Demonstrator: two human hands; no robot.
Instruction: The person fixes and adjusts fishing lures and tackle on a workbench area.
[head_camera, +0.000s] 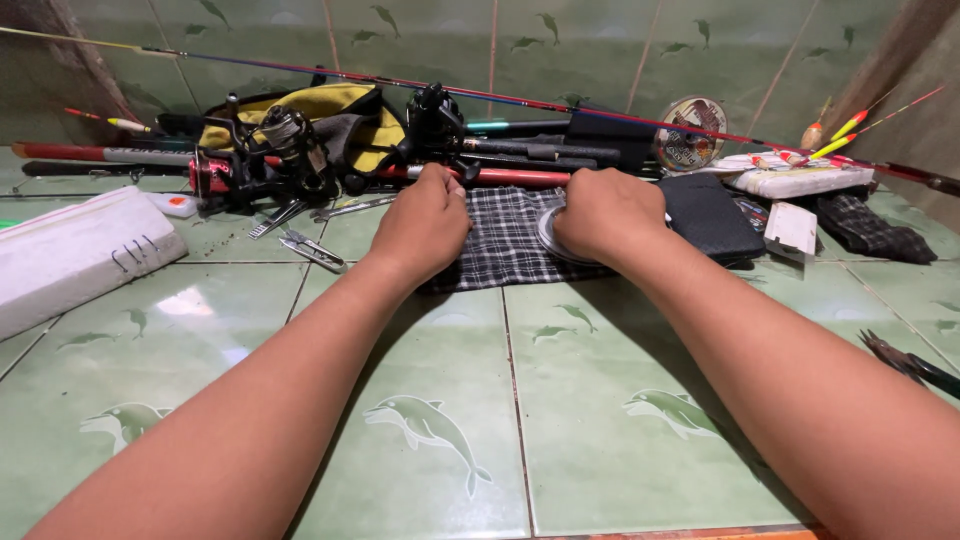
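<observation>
My left hand (425, 222) rests closed on the left edge of a black-and-white checked cloth (505, 240) spread on the green tiled floor; what its fingers pinch is hidden. My right hand (603, 213) grips a round silver spool-like disc (549, 238) lying on the cloth's right side. Just beyond my hands a black fishing reel (435, 120) sits on a red and black rod (500, 176).
Another reel (285, 135) and a yellow bag (330, 105) lie at back left, small pliers (312, 250) and a white foam block (75, 250) at left. A line spool (690, 132), floats (850, 130), a black pouch (712, 215) and dark pliers (905, 362) lie at right.
</observation>
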